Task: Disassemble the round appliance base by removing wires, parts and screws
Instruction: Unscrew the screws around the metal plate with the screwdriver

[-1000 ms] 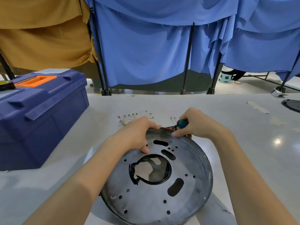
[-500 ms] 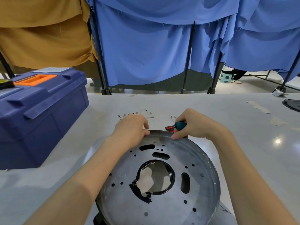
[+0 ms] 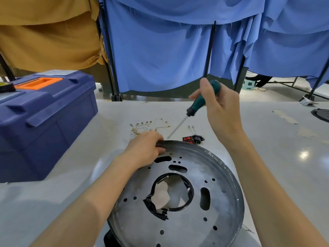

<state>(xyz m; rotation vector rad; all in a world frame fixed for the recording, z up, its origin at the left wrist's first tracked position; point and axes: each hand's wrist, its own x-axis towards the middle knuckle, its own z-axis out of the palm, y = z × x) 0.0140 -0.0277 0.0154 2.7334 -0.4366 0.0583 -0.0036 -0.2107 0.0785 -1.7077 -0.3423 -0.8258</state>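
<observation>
The round grey metal appliance base (image 3: 219,202) lies on the table in front of me, with a black-rimmed hole in its middle and several slots and holes. My left hand (image 3: 144,150) grips its far left rim, fingers curled over the edge. Above the table behind the base, my right hand (image 3: 220,107) holds a green-handled screwdriver (image 3: 199,102), its shaft pointing down and left at the rim. Loose wires with terminals (image 3: 149,126) and red and black switch parts (image 3: 193,139) lie just beyond the base.
A blue toolbox (image 3: 44,122) with an orange handle stands on the table at the left. A dark round part (image 3: 321,114) lies at the far right edge. Blue and tan curtains on black poles hang behind the table.
My right hand has lifted off the base's far rim and raised the screwdriver well above the table. The base has turned a little under my left hand, which stays on the rim.
</observation>
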